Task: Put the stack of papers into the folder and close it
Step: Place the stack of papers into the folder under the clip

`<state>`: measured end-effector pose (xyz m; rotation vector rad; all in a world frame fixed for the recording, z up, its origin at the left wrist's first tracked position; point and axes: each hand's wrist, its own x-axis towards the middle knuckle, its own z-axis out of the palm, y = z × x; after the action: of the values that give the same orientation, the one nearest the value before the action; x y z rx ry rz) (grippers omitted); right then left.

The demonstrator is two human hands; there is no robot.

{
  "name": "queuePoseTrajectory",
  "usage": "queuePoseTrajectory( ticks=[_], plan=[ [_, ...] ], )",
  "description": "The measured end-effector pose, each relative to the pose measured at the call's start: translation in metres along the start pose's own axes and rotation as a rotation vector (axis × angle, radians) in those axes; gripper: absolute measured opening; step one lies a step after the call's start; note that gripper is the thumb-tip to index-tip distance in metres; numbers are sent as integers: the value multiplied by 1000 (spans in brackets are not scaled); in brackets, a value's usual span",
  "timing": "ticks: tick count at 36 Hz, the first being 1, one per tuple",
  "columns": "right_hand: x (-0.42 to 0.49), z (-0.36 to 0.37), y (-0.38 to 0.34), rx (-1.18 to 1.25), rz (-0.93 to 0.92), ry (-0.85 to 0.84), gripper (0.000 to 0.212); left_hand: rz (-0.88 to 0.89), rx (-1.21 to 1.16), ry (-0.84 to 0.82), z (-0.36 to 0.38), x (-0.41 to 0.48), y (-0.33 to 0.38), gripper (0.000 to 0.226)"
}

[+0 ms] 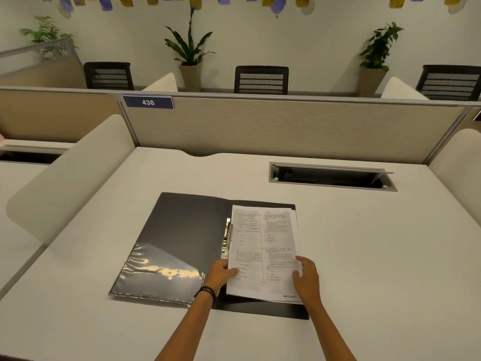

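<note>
A dark grey folder [182, 230] lies open flat on the white desk, with a clear plastic pocket on its left flap and a metal clip [226, 239] along the spine. The stack of printed papers [264, 246] rests on the right flap, slightly skewed, its left edge beside the clip. My left hand [221, 274] grips the stack's lower left edge, thumb on top. My right hand [305, 278] holds the lower right edge, fingers curled over the sheets.
An open cable hatch [330, 175] is sunk into the desk [377, 256] at the back right. Beige partition panels [286, 128] close the back, and rounded side dividers [70, 175] stand left and right. Chairs and potted plants are beyond the partition.
</note>
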<state>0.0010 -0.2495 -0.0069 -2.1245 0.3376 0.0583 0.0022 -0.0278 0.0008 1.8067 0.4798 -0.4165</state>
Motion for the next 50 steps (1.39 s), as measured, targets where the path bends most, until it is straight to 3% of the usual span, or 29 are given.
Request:
queuePoseTrajectory(
  ticks=[8, 14, 26, 36, 50],
  plan=[
    [2, 0, 1, 31, -16, -17, 36, 28, -26, 114, -3, -3, -14, 7],
    [5, 3, 2, 62, -24, 13, 35, 53, -32, 211, 0, -6, -29, 12],
    [14, 8, -2, 157, 90, 26, 39, 67, -85, 238, 9, -11, -30, 16],
    [26, 8, -12, 265, 108, -12, 32, 190, 243, 302, 10, -11, -18, 42],
    [38, 11, -14, 240, 102, 64, 25, 217, 370, 237, 0, 2, -15, 34]
  ],
)
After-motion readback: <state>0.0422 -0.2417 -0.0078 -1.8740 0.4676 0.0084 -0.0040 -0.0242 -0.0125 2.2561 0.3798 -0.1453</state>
